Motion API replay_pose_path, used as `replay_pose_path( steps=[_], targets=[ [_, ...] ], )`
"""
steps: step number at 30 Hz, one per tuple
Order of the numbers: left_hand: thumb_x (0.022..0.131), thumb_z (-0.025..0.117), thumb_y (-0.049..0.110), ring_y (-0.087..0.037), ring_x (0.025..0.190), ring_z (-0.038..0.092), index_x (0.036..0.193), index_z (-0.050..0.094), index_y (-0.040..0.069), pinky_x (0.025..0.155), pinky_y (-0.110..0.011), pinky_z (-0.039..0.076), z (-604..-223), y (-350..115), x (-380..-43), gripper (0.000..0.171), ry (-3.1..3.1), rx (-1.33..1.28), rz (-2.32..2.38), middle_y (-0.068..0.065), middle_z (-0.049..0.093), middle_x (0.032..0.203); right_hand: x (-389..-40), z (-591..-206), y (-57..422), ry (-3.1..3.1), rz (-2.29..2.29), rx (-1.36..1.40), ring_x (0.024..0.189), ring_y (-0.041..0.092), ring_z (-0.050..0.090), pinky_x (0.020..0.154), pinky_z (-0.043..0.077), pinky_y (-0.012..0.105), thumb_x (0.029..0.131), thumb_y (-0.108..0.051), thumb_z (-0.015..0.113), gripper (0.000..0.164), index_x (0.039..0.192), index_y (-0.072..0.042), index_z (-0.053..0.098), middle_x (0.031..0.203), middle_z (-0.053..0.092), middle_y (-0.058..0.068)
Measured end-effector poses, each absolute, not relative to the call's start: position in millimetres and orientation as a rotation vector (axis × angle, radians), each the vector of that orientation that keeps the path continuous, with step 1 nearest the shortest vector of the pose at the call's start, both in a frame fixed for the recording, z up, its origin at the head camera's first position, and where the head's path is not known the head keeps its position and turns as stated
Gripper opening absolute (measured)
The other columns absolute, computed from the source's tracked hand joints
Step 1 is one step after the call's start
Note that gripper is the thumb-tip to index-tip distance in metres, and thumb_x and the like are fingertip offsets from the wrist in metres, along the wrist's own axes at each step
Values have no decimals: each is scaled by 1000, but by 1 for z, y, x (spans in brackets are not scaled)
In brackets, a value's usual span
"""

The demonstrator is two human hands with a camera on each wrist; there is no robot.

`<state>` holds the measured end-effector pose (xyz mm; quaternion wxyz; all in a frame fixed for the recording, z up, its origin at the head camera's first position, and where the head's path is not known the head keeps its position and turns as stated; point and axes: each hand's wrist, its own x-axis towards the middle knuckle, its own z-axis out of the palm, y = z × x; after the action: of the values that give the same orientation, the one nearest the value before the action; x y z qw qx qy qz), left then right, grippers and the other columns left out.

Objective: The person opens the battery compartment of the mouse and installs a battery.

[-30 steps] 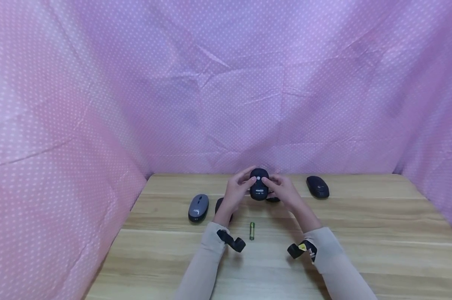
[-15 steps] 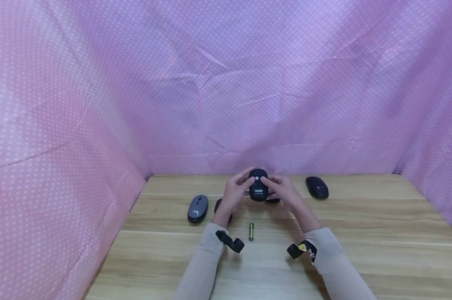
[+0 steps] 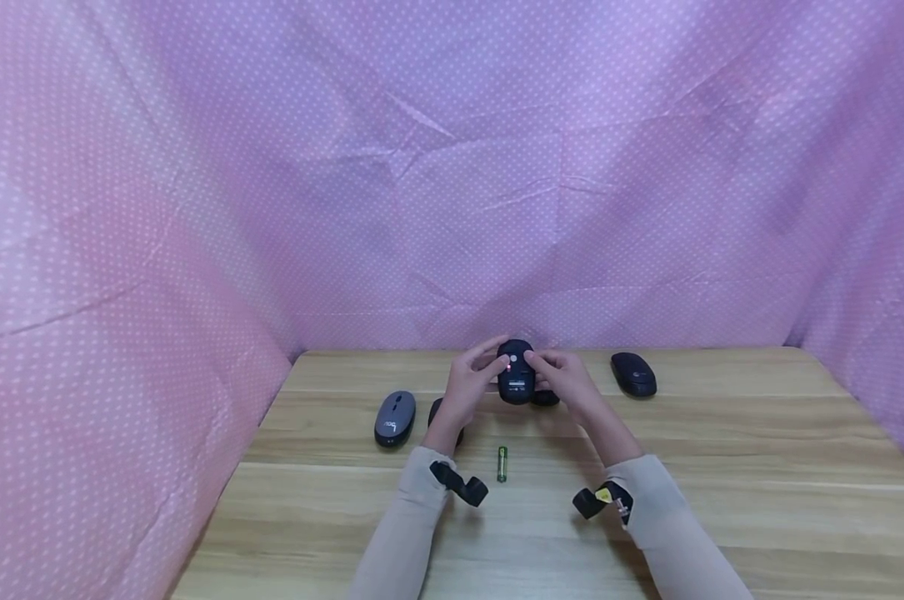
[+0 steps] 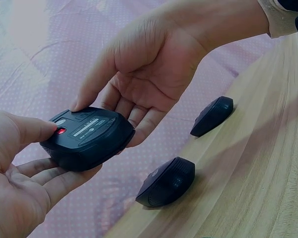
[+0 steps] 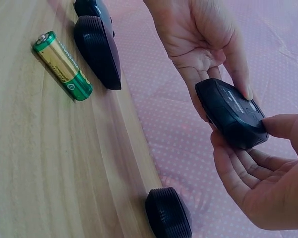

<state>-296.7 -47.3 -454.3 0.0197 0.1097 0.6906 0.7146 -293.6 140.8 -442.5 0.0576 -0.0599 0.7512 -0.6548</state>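
Both hands hold a black computer mouse [image 3: 516,385] upside down above the table's far edge, its label facing up. My left hand [image 3: 468,382] grips one side, thumb on the underside beside a glowing red light [image 4: 61,131]. On the opposite side, my right hand [image 3: 567,380] pinches the mouse with its thumb on top and fingers beneath. A green and gold battery [image 5: 63,66] lies on the wood between the forearms. One more black mouse [image 3: 436,410] is partly hidden by the left wrist, and another [image 3: 546,399] shows just below the right fingers.
A grey mouse [image 3: 395,418] rests on the table to the left, and a black mouse [image 3: 634,374] near the back right. Pink dotted cloth [image 3: 422,208] hangs behind and at both sides of the wooden table [image 3: 721,467].
A red light now shows on the underside of the held mouse. The right thumb has shifted slightly up toward the mouse's edge. The battery and other mice stay where they lay.
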Motion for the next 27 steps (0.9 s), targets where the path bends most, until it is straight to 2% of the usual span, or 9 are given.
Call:
replay_pose_path(
  steps=[7,12,16,19,22,24,27],
  targets=[
    [99,67,12,-31,122,66,139,64,11,87,-46,62,-453,-47,-296,40,2124,322,2229,-21,63,138,-295,-443,141,2281,-1980,-188,79,4,68,79,60,25,106,-18,54,40,129,14,61,112,74,16],
    [99,66,12,-32,122,66,139,63,9,85,-47,62,-451,-47,-295,40,2149,335,2231,-20,64,137,-295,-442,141,2270,-1980,-161,79,5,68,78,60,25,105,-26,57,45,129,12,62,107,73,11],
    [99,67,12,-31,120,68,138,63,8,82,-43,63,-451,-47,-295,40,2174,370,2216,-21,67,133,-294,-441,141,2257,-1979,-167,80,6,67,77,60,26,105,-30,58,49,130,12,61,104,72,6],
    [99,67,13,-31,119,68,138,64,11,83,-40,63,-449,-46,-294,39,2201,415,2164,-20,68,131,-293,-440,141,2275,-1963,-157,82,6,66,79,60,26,104,-34,58,51,129,10,62,110,70,9],
    [100,65,13,-30,120,68,139,63,13,87,-44,62,-448,-46,-293,39,2208,459,2119,-19,68,132,-293,-441,142,2310,-1939,-144,84,6,66,82,60,29,104,-39,58,52,125,8,64,115,68,12],
    [101,65,12,-30,122,67,142,62,15,90,-47,61,-448,-46,-293,41,2196,483,2117,-19,67,134,-293,-441,142,2327,-1933,-144,84,7,66,83,61,30,104,-41,58,53,124,7,65,113,68,13],
    [100,65,8,-30,124,65,145,58,15,91,-45,61,-448,-47,-293,46,2157,511,2141,-20,65,137,-292,-441,143,2321,-1940,-147,82,7,67,81,61,30,104,-41,57,53,123,7,65,109,68,10]
  ],
)
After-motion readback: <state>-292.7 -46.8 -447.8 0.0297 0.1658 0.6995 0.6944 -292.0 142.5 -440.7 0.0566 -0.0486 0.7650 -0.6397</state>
